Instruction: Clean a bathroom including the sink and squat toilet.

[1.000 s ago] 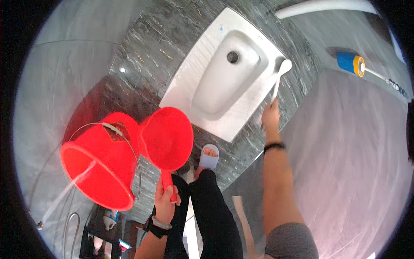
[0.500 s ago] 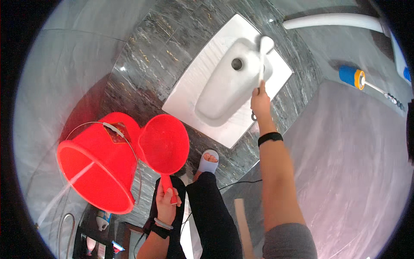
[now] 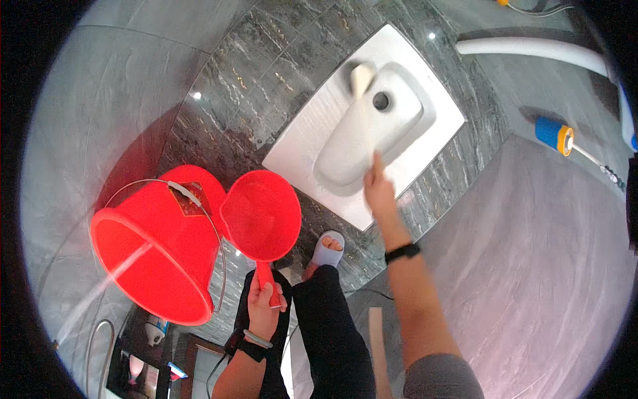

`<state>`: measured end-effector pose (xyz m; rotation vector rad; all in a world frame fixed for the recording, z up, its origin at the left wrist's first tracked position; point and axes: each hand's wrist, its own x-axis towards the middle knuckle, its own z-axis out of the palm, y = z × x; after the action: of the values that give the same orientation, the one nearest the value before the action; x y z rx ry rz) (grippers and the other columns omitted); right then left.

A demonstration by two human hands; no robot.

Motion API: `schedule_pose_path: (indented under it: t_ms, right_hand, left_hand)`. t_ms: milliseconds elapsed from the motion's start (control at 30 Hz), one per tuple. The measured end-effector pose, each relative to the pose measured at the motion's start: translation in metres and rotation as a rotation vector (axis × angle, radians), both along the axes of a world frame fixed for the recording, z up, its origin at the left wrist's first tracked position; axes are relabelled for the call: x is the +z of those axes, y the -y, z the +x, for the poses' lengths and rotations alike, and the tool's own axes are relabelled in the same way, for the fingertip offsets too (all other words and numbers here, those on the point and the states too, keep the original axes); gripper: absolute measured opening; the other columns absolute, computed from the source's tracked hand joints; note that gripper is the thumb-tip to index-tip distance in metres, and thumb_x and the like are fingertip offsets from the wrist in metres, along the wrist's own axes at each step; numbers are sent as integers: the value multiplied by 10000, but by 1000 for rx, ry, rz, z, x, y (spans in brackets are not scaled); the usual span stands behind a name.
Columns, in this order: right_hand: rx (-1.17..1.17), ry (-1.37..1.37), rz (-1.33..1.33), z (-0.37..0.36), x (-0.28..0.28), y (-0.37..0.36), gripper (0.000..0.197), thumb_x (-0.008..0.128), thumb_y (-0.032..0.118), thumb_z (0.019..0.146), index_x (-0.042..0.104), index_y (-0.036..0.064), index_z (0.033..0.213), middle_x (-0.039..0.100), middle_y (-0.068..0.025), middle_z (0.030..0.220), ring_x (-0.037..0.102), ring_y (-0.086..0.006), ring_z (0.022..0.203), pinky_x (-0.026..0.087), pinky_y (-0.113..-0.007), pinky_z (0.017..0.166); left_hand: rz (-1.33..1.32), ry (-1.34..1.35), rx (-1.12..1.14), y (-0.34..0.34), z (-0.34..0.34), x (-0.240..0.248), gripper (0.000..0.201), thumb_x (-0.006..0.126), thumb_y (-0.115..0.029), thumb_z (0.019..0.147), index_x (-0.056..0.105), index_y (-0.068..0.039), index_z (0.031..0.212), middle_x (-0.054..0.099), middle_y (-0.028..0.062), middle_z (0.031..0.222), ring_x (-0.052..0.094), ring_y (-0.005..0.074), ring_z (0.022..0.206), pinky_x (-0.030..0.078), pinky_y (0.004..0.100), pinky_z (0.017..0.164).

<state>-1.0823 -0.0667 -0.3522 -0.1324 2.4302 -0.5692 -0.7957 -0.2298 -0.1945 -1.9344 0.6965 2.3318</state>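
My left hand (image 3: 264, 311) is closed round the handle of a red plastic water dipper (image 3: 260, 214), held beside the red bucket (image 3: 174, 233). The dipper's bowl faces up; what it holds, if anything, is hard to make out. My right hand (image 3: 380, 191) is closed on the handle of a toilet brush, held over the white squat toilet (image 3: 312, 136). Motion blurs most of that handle. The pale brush head (image 3: 362, 78) lies at the left edge of the basin, near the round drain hole (image 3: 381, 101).
Water (image 3: 133, 261) streams into the bucket from the lower left. A white pipe (image 3: 531, 46) runs along the far right wall. A blue and yellow brush (image 3: 553, 135) hangs on the right. Bottles stand on a dark shelf (image 3: 143, 356). A slippered foot (image 3: 328, 249) stands before the toilet.
My right hand has moved left and nearer, and the brush head has swung from the toilet's far right to the basin's left edge. My left hand still holds the dipper by the bucket.
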Motion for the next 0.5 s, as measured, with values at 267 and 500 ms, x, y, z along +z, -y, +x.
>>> schedule_pose_path:
  t_ms: [267, 500]
  right_hand:
    - [-830, 352, -528, 12, -12, 45, 321, 457, 348, 974, 467, 88, 1162, 434, -29, 525, 419, -152, 378, 371, -313, 356]
    - [-454, 359, -163, -84, -93, -1, 306, 444, 262, 937, 458, 44, 1151, 570, -136, 650, 602, -252, 557, 492, -380, 515]
  left_hand:
    - [65, 42, 67, 11, -3, 1, 423, 524, -220, 955, 403, -111, 1346, 567, 54, 828, 556, 146, 570, 441, 247, 462]
    - [77, -33, -12, 23, -4, 1, 446, 511, -222, 958, 382, -111, 1370, 571, 72, 858, 553, 148, 567, 440, 247, 474]
